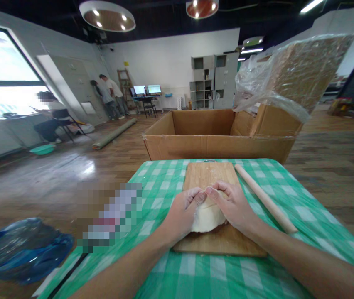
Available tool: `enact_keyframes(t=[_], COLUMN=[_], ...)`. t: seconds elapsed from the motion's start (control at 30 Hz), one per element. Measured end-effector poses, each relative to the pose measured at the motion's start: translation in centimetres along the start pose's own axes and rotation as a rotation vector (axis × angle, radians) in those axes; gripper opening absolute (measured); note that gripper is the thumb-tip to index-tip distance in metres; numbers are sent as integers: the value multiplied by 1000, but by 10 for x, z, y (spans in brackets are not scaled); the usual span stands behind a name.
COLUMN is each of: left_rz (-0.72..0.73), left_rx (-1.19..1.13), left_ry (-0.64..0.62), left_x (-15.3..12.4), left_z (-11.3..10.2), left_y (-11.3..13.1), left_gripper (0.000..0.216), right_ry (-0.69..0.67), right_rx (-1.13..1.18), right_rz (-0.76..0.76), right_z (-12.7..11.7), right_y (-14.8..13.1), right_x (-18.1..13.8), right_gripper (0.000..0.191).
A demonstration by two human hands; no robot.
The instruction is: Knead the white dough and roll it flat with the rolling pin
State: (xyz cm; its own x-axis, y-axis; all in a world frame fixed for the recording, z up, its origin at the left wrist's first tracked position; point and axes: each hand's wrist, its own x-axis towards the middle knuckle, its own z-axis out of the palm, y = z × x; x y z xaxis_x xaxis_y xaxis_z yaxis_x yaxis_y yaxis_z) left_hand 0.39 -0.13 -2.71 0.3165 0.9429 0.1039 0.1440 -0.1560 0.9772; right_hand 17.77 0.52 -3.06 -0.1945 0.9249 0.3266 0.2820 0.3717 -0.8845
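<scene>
A pale piece of dough (208, 216) is held between both hands above a wooden cutting board (211, 171). My left hand (187, 207) grips it from the left, fingers curled over its upper edge. From the right, my right hand (229, 202) closes on the same dough, with thumb and fingers bent at its top. The two hands nearly meet at the dough's upper edge, and flour whitens the fingers. To the right of the board lies a wooden rolling pin (266, 198), set at a slant and touched by neither hand.
A green checked cloth (156, 182) covers the table. A blurred-out object (111, 216) with a black cable lies at its left. Beyond the table stands a large open cardboard box (217, 145). Blue plastic (24, 253) rests on the floor at left; several people are farther back.
</scene>
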Motion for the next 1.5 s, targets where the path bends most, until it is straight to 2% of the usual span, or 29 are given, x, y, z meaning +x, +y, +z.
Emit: enact_keyframes(t=[0.13, 0.27, 0.43, 0.57, 0.67, 0.77, 0.87, 1.0, 1.1, 1.2, 1.37, 1.43, 1.5], left_rz=[-76, -156, -10, 4, -38, -63, -74, -39, -44, -77, -122, -135, -134], left_rx=[-69, -182, 26, 101, -13, -145, -150, -56, -50, -113, -392, -401, -330], left_ry=[-14, -75, 28, -8, -54, -69, -31, -8, -62, -55, -109, -113, -70], left_x=[2, 3, 4, 3, 3, 5, 7, 5, 3, 3, 5, 5, 5], left_z=[-1, -2, -13, -14, -10, -9, -11, -14, -13, -11, -9, -9, -10], left_y=[-2, -3, 1, 3, 1, 0, 2, 4, 3, 2, 0, -2, -3], left_gripper=[44, 44, 42, 41, 42, 43, 40, 36, 36, 38, 37, 36, 37], right_ry=[54, 112, -25, -66, -26, 44, 75, -49, -114, -67, 90, 127, 97], right_rx=[-43, 57, 228, 60, -83, -102, -28, 120, -4, -112, 54, 106, 127], right_rz=[-18, 36, 68, 29, -7, 4, 20, 63, -12, -82, 36, 55, 65], right_z=[0, -1, 0, -1, -2, -4, -3, 0, 0, -1, -1, -1, -1], right_y=[2, 4, 7, 8, 8, 5, 4, 7, 10, 12, 13, 13, 13], right_x=[1, 1, 3, 5, 4, 2, 2, 4, 5, 4, 3, 4, 5], right_gripper=[34, 33, 36, 40, 42, 40, 42, 41, 38, 38, 37, 39, 42])
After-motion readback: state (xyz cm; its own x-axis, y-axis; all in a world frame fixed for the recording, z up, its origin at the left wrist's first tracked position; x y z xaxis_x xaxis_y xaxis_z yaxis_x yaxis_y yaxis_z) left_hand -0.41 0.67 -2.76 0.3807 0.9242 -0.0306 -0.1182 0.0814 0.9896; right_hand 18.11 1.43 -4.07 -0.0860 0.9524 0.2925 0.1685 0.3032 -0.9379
